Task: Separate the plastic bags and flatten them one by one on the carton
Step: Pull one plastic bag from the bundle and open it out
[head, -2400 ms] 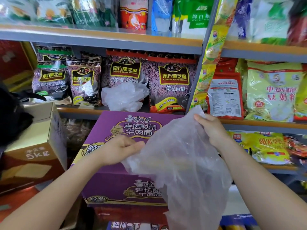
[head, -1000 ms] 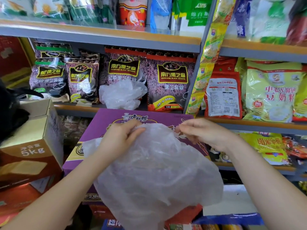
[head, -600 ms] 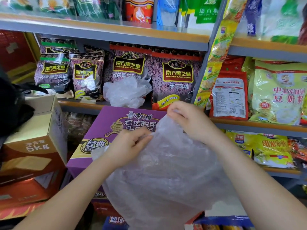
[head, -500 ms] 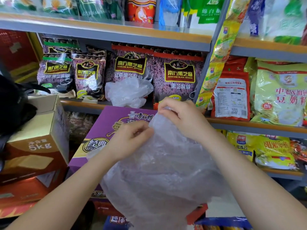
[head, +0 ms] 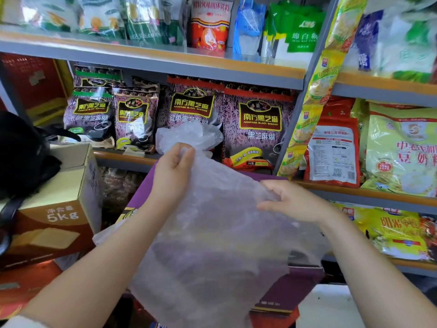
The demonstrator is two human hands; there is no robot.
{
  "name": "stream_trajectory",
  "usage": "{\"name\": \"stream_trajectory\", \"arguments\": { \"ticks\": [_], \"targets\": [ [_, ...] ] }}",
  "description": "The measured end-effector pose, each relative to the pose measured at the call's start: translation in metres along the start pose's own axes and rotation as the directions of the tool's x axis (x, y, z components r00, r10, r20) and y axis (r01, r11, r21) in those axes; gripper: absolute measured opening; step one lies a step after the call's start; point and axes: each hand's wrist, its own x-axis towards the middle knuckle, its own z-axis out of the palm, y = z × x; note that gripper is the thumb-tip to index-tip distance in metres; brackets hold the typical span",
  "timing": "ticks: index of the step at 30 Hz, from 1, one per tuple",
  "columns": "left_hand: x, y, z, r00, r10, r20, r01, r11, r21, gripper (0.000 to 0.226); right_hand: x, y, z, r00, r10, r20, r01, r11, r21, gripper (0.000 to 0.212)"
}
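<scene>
I hold one clear bag (head: 212, 245) spread between my two hands, over the purple carton (head: 293, 287), which it mostly covers. My left hand (head: 173, 172) pinches the bag's far upper corner, thumb and fingers closed on the film. My right hand (head: 292, 201) grips the bag's right edge, fingers curled into the plastic, lower and nearer to me than the left. The film slopes from the left hand down to the right and hangs in front of the carton's near face; whether it touches the carton top I cannot tell.

Just behind my left hand, a crumpled wad of further bags (head: 189, 136) sits on the shelf (head: 123, 157), against the sesame packets (head: 260, 124). To the left of the carton stands a brown box (head: 61, 209) marked 5kg, with a black bag (head: 21, 155) on it. To the right, yellow and red packets (head: 333, 150) fill the neighbouring shelves. My forearms cross the lower view and hide the carton's front corners.
</scene>
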Motion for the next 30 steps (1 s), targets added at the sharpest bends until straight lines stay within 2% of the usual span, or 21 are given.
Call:
{"name": "stream_trajectory", "arguments": {
  "ticks": [3,6,7,8,10,14,16,18,21,23,25,27,28,30],
  "targets": [
    [0.003,-0.007,-0.004,0.997,-0.020,-0.072,0.023,0.999,0.038,0.025,0.005,0.022,-0.003,0.992,0.058,-0.116,-0.067,0.995,-0.076,0.027],
    [-0.009,-0.014,-0.002,1.000,-0.010,-0.015,0.011,0.998,0.061,0.024,0.012,0.029,0.002,0.987,0.153,-0.053,-0.161,0.966,-0.204,0.016],
    [-0.013,-0.017,-0.001,1.000,-0.005,0.025,0.003,0.997,0.071,0.021,0.015,0.024,0.005,0.988,0.148,-0.053,-0.154,0.976,-0.152,0.015],
    [-0.016,-0.018,-0.001,0.998,0.008,0.060,-0.014,0.996,0.093,0.019,0.019,0.017,0.009,0.990,0.121,-0.078,-0.127,0.989,-0.070,0.025],
    [-0.022,-0.017,-0.003,0.995,0.019,0.094,-0.030,0.993,0.113,0.017,0.027,-0.003,0.017,0.990,0.002,-0.138,0.006,0.998,0.057,0.030],
    [-0.031,-0.005,-0.011,0.991,0.060,0.118,-0.057,0.998,-0.029,0.012,0.038,-0.032,0.035,0.975,-0.169,-0.147,0.178,0.983,0.051,0.019],
    [-0.031,-0.003,-0.018,0.987,0.100,0.128,-0.096,0.995,-0.040,0.009,0.042,-0.037,0.041,0.971,-0.175,-0.166,0.187,0.981,0.058,0.022],
    [-0.028,-0.001,-0.025,0.985,0.121,0.120,-0.116,0.992,-0.052,0.011,0.042,-0.040,0.042,0.967,-0.119,-0.225,0.137,0.989,0.064,0.035],
    [-0.018,-0.005,-0.037,0.990,0.130,0.057,-0.129,0.992,-0.012,0.021,0.039,-0.043,0.039,0.951,-0.103,-0.292,0.106,0.994,-0.006,0.018],
    [-0.011,-0.006,-0.045,0.991,0.122,0.060,-0.121,0.992,-0.024,0.022,0.038,-0.047,0.038,0.972,-0.111,-0.205,0.118,0.993,0.022,0.025],
    [-0.007,-0.007,-0.049,0.987,0.114,0.113,-0.110,0.993,-0.041,0.022,0.040,-0.053,0.038,0.996,-0.085,-0.016,0.086,0.992,0.092,0.027],
    [-0.006,-0.008,-0.051,0.979,0.123,0.161,-0.116,0.992,-0.050,0.023,0.042,-0.056,0.043,0.984,-0.067,0.166,0.034,0.980,0.196,0.030],
    [-0.006,-0.009,-0.051,0.976,0.125,0.178,-0.114,0.991,-0.070,0.024,0.042,-0.056,0.047,0.975,-0.059,0.215,0.008,0.973,0.230,0.027],
    [-0.003,-0.012,-0.054,0.975,0.120,0.189,-0.100,0.989,-0.109,0.025,0.039,-0.052,0.054,0.974,-0.008,0.229,-0.050,0.967,0.249,0.014]
  ]
}}
